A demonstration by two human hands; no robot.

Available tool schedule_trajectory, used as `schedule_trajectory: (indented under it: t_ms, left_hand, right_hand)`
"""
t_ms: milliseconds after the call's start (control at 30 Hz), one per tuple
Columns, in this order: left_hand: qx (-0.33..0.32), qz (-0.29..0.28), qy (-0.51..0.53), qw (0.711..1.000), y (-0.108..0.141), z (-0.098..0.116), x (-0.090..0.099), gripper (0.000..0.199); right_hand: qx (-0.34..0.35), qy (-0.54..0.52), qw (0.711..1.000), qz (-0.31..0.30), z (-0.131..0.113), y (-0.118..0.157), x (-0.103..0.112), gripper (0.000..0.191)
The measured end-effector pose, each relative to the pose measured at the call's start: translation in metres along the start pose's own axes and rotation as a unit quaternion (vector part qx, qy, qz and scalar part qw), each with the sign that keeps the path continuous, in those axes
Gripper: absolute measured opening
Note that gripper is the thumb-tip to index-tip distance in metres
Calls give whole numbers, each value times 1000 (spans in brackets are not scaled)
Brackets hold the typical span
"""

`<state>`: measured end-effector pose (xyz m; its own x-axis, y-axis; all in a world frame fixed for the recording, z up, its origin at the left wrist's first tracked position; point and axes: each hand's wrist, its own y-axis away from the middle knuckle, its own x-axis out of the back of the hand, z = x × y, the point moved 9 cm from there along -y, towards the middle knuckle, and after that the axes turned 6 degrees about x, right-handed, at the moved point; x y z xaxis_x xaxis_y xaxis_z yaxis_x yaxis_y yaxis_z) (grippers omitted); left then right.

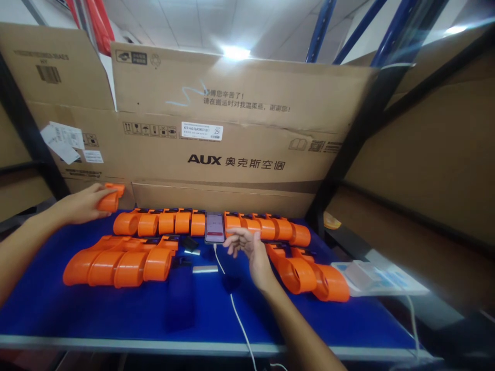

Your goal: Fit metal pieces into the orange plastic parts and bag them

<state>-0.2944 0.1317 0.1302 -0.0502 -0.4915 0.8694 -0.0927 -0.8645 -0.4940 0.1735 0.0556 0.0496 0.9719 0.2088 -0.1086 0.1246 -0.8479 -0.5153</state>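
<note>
At the back left, my left hand (87,203) is closed around an orange plastic piece with a rounded, tube-like body (110,200), raised above the blue table (216,317). My right hand (253,255) hovers near the middle with loosely bent fingers apart and nothing in them. Just left of it lies a phone (215,228) with its screen lit and a white cable (236,309) plugged in. Similar orange pieces stand in a back row (167,223) on both sides of the phone. Several more form a front left group (129,269), and a pair (299,275) sits at the front right.
A large cardboard panel (240,139) closes off the back. Dark frame posts (340,149) rise at the sides. Small metal strips (205,269) and a dark small item (188,243) lie mid-table. A white tray-like item (386,281) juts out at the right edge.
</note>
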Motion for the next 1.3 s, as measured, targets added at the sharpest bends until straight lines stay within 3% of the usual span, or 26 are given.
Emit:
schedule_trajectory:
  t_ms: [33,133,267,400,467,533,633,733,867,933,1033,1133,1200,1300]
  left_hand:
    - [-30,-16,-28,999,-1,14,7,65]
    - [-71,23,-52,996,3,69,42,67]
    - [-187,75,54,978,38,182,73,70]
    - [-338,56,143,929,93,285,70,71]
    - [-394,31,165,904,116,321,60,73]
    - [-427,15,185,885,130,344,49,73]
    - [-434,2,207,877,134,357,34,75]
    - [-404,-2,267,875,126,355,25,83]
    - [-264,-57,431,861,104,345,1,104]
    - [-164,-123,546,812,94,345,-24,83]
    - [-48,-236,699,673,89,359,-63,69]
    - [33,-273,780,562,87,368,-86,69]
    - [91,-243,810,526,84,359,-93,63]
    - [162,-172,830,505,82,333,-97,44]
  right_hand:
    - [6,6,1000,1,-1,0,0,72]
    - [16,19,1000,4,-1,0,1,67]
    - [-4,44,999,2,3,-2,0,53]
    - [-68,8,998,-16,18,-2,-6,53]
    - [-101,-21,995,-8,26,0,-6,51]
    - [-125,-35,991,21,31,1,0,51]
    - [-142,-29,986,78,36,1,16,51]
    - [-116,13,985,125,33,-2,31,52]
    - [-73,64,981,166,26,-5,43,55]
    - [-71,70,978,182,26,-5,46,55]
    - [-69,89,976,187,24,-6,48,55]
    - [-71,109,979,157,25,-7,45,57]
    - [-70,127,983,115,27,-8,38,60]
    - [-32,233,972,12,22,-9,21,58]
